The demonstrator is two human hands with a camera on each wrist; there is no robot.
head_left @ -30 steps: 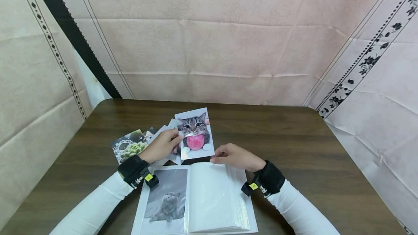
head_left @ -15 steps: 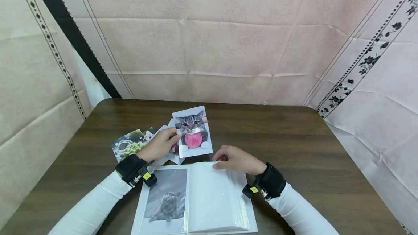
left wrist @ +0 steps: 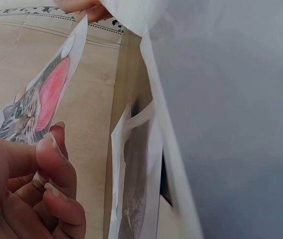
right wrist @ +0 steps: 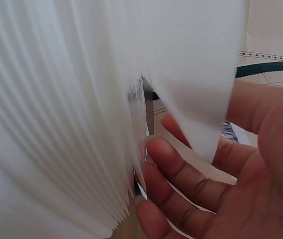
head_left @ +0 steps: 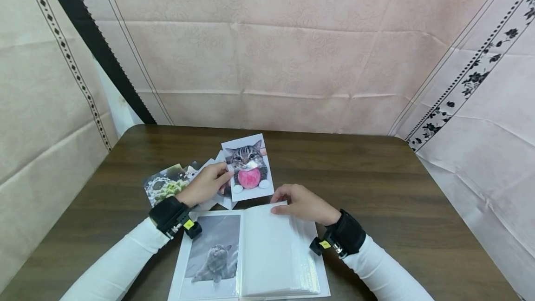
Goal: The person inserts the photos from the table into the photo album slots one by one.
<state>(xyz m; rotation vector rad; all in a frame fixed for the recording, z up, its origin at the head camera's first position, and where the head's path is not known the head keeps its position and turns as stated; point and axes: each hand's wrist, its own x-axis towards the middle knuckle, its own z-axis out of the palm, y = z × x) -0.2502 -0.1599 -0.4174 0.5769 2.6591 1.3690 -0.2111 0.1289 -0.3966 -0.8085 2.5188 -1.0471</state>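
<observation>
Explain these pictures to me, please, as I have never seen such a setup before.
There is no machine here, only a person's two bare hands at a brown table. The wide view comes from a head-worn camera looking forward and down; the two close views come from small wrist cameras. The left hand holds a cat photo by its edge, near some loose photos on the table. The right hand pinches a page by its upper edge, in an open album.

left grip (head_left: 205, 184) pinching; right grip (head_left: 305, 204) pinching too, fingers (right wrist: 173, 160) curled; forearms (head_left: 114, 261) stretched forward, angled inward.
</observation>
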